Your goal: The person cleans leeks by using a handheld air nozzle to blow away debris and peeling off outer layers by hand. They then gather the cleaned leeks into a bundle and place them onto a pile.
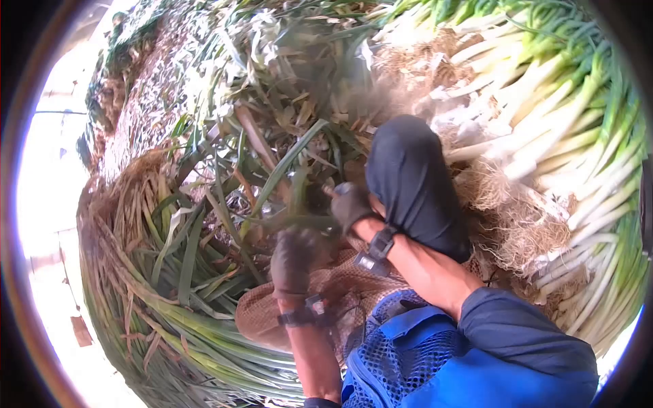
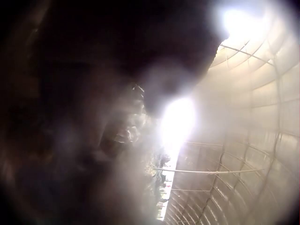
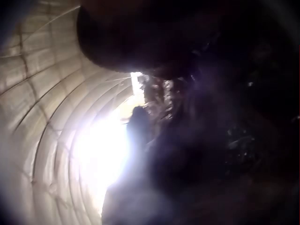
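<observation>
My gloved left hand (image 1: 292,257) is blurred in the head view, its fingers curled round green onion leaves (image 1: 299,194) that rise from its top. To its right and slightly farther away is my gloved right hand (image 1: 352,205), beside the raised knee. One of its digits points left toward the leaves; I cannot tell whether it grips anything. Long green leaves (image 1: 289,160) and dry stalks lie tangled just beyond both hands. In the left wrist view a dark shape hides the left hand's work, and the right wrist view is mostly dark too.
Green onions with white stems (image 1: 544,146) and stringy roots (image 1: 524,231) are heaped on the right. On the left lies a pile of long green leaves (image 1: 183,333). Stripped leaves (image 1: 252,54) cover the ground ahead. My dark-clothed knee (image 1: 411,163) stands beside the right hand.
</observation>
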A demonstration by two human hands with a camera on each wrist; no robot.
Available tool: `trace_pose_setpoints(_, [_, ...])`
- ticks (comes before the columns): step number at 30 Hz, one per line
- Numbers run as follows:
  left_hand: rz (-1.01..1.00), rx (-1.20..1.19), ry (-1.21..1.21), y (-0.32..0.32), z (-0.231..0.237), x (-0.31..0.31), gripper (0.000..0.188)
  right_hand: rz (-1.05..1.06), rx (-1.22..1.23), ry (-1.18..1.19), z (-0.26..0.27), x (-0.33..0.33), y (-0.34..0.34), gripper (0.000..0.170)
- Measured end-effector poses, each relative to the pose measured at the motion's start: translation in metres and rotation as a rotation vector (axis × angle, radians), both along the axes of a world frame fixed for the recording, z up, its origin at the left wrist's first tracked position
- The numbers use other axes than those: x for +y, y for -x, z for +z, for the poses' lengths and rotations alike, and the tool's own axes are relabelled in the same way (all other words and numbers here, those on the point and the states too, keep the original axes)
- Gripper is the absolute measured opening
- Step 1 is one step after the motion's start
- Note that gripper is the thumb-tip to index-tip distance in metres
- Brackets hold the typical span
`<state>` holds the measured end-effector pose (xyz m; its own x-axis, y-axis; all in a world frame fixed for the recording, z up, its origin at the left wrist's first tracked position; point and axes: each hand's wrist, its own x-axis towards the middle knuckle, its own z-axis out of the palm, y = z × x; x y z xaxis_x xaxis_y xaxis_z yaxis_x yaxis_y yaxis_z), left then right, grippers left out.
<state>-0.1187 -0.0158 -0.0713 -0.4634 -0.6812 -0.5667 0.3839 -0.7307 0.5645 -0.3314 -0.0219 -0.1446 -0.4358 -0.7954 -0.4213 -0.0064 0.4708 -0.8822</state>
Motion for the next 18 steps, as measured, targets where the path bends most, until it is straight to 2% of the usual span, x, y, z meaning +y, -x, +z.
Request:
trace_pose_setpoints(1, [0.004, 0.014, 0.001, 0.004, -0.002, 0.005, 0.055, -0.06, 0.013, 0.035, -0.006, -0.003, 0.008, 0.018])
trace_pose_setpoints(2, [0.009, 0.025, 0.004, 0.008, -0.002, 0.01, 0.054, -0.1, -0.216, 0.037, -0.004, -0.007, 0.016, 0.02])
trace_pose_setpoints(3, [0.03, -0.088, -0.022, 0.015, 0.002, 0.013, 0.054, -0.138, -0.447, 0.035, 0.007, -0.012, 0.025, 0.024])
trace_pose_setpoints(4, [0.055, -0.204, -0.05, 0.024, 0.01, 0.015, 0.054, -0.148, -0.552, 0.045, 0.026, -0.012, 0.032, 0.027])
trace_pose_setpoints(5, [0.086, -0.319, -0.08, 0.028, 0.015, 0.016, 0.054, -0.139, -0.567, 0.082, 0.053, -0.008, 0.037, 0.029])
trace_pose_setpoints(7, [0.074, -0.22, -0.065, 0.024, 0.012, 0.013, 0.06, -0.096, -0.54, 0.149, 0.108, 0.002, 0.049, 0.034])
trace_pose_setpoints(8, [0.06, -0.171, -0.034, 0.026, 0.015, 0.01, 0.062, -0.079, -0.516, 0.222, 0.118, 0.003, 0.052, 0.035])
trace_pose_setpoints(9, [0.043, -0.121, -0.001, 0.028, 0.019, 0.006, 0.064, -0.069, -0.395, 0.181, 0.152, 0.008, 0.053, 0.039])
trace_pose_setpoints(12, [0.103, -0.023, 0.107, 0.047, 0.056, -0.008, 0.068, 0.189, -0.083, 0.324, 0.176, 0.039, 0.05, 0.042])
trace_pose_setpoints(15, [0.358, 0.111, 0.124, 0.066, 0.087, -0.024, 0.069, 0.544, 0.175, 0.458, 0.175, 0.075, 0.042, 0.045])
trace_pose_setpoints(16, [0.41, 0.109, 0.119, 0.064, 0.093, -0.028, 0.061, 0.705, 0.177, 0.412, 0.185, 0.083, 0.042, 0.046])
trace_pose_setpoints(17, [0.359, 0.01, 0.142, 0.051, 0.083, -0.026, 0.055, 0.864, 0.18, 0.361, 0.19, 0.086, 0.043, 0.047])
trace_pose_setpoints(18, [0.306, -0.088, 0.163, 0.031, 0.064, -0.022, 0.05, 0.966, 0.08, 0.259, 0.178, 0.086, 0.044, 0.059])
